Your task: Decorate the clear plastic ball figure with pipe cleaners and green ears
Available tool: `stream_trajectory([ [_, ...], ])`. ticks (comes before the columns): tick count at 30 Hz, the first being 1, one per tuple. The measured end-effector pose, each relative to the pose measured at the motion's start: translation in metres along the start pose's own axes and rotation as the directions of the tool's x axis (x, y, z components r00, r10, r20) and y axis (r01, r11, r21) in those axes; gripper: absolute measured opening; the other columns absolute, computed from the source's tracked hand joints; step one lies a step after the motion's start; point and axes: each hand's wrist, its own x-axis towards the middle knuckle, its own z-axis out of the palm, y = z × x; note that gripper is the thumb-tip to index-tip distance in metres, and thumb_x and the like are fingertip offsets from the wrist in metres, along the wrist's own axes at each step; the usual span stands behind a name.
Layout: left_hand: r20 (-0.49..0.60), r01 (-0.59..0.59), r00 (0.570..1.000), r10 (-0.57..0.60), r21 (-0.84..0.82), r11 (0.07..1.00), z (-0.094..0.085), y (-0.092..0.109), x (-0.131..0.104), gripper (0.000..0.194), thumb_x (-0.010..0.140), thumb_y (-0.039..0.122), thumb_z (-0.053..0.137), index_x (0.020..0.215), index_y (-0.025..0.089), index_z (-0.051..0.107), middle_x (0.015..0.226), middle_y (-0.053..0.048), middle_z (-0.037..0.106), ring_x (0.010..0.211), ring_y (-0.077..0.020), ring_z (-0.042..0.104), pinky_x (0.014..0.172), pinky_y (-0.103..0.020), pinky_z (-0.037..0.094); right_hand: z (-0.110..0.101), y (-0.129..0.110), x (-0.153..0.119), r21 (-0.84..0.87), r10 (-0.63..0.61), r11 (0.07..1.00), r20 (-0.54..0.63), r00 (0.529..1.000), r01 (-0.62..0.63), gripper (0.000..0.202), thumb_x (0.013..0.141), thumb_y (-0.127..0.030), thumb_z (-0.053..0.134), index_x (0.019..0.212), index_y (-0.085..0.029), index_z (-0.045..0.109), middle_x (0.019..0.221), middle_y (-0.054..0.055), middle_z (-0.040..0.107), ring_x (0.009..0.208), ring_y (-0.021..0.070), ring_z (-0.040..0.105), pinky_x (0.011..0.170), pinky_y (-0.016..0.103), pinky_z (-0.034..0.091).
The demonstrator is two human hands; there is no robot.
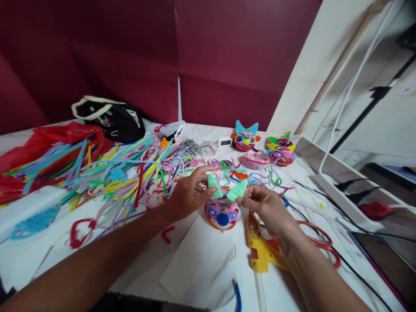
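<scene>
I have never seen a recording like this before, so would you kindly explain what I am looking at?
There is no machine here: a person works with two bare hands, seen in one picture from a camera worn on the head, looking forward and down. The left hand and the right hand each hold a mint-green ear-like piece, the left piece and the right piece, above a small face-like craft with a blue nose. On the white table lie a big pile of colourful fuzzy stems to the left and a yellow glue gun to the right. Behind stands a similar finished-looking figure with blue ears.
</scene>
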Motion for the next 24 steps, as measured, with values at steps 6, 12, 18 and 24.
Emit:
stream_trajectory([
  [6,0.018,-0.021,1.000,0.021,0.013,1.000,0.0006,-0.0005,-0.0021,0.045,0.085,0.029,0.064,0.127,0.017,0.051,0.094,-0.003,0.073,0.070,-0.0104,0.070,0.063,-0.016,0.057,-0.0016,0.0010,0.0011,-0.008,0.013,1.000,0.001,1.000,-0.013,0.033,0.049,-0.027,0.088,0.061,-0.018,0.058,0.054,-0.007,0.052,0.052,0.0082,0.040,0.054,0.024,0.029],
  [12,0.031,-0.034,0.999,0.033,0.012,0.999,0.0007,-0.0006,-0.0026,0.046,0.085,0.027,0.064,0.128,0.018,0.050,0.092,-0.001,0.070,0.065,-0.0086,0.069,0.063,-0.016,0.056,-0.0014,0.0013,0.0010,-0.008,0.019,1.000,0.001,1.000,-0.019,0.036,0.048,-0.029,0.090,0.061,-0.018,0.058,0.054,-0.007,0.051,0.052,0.0079,0.040,0.053,0.024,0.028],
  [18,0.043,-0.037,0.998,0.037,-0.002,0.999,-0.0007,0.0026,-0.0015,0.043,0.087,0.025,0.061,0.128,0.016,0.049,0.096,-0.004,0.071,0.074,-0.0108,0.070,0.065,-0.016,0.056,-0.0018,0.0018,0.0009,-0.007,0.013,1.000,0.002,1.000,-0.013,0.035,0.048,-0.028,0.089,0.061,-0.018,0.058,0.055,-0.007,0.052,0.052,0.0081,0.041,0.053,0.024,0.028],
  [24,0.052,-0.002,0.999,0.005,-0.056,0.998,-0.0001,0.0041,-0.0010,0.036,0.089,0.024,0.057,0.123,0.015,0.049,0.092,-0.004,0.071,0.079,-0.0127,0.070,0.068,-0.017,0.056,-0.0008,-0.0003,0.0002,-0.008,0.013,1.000,-0.001,1.000,-0.013,0.034,0.049,-0.027,0.088,0.061,-0.018,0.058,0.054,-0.007,0.050,0.052,0.0075,0.039,0.053,0.024,0.028],
])
